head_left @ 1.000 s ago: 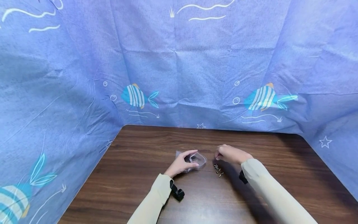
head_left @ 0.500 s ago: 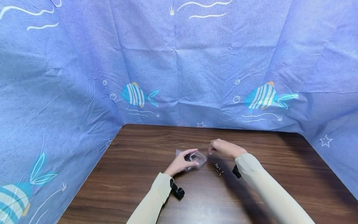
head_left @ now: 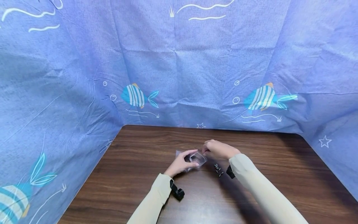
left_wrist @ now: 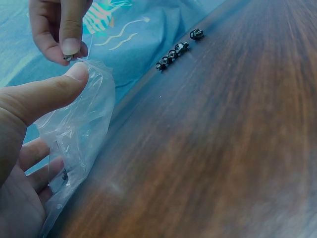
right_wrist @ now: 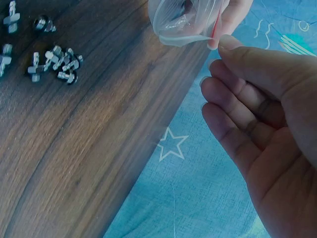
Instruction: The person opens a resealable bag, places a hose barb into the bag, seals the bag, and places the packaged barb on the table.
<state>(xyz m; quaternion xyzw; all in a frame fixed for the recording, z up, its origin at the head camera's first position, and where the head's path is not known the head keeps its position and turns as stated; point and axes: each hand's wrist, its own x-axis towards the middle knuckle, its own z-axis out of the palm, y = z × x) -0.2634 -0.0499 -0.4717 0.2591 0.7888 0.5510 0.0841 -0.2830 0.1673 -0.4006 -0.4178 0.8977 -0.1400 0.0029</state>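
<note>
My left hand [head_left: 179,162] holds a clear zip bag [left_wrist: 81,124], thumb and fingers curved round it with its mouth spread. Through the plastic, a small dark piece [left_wrist: 64,174] shows low in the bag. At the bag's mouth, my right hand [head_left: 219,148] pinches a small metal fitting [left_wrist: 68,57] between thumb and fingertips; most of it is hidden by the fingers. The bag's red seal line [right_wrist: 217,24] lies close to the right thumb tip. Several loose metal fittings [right_wrist: 62,62] with hex collars lie on the table, nearer me than the right hand.
The brown wood-grain table [head_left: 134,174] carries the work. Blue fish-print cloth [head_left: 201,68] hangs behind its far edge and along its sides. A black wrist strap mount [head_left: 177,193] sits on the left forearm.
My right hand has moved left from beside the loose fittings to the bag's mouth. The left hand and bag have stayed in place.
</note>
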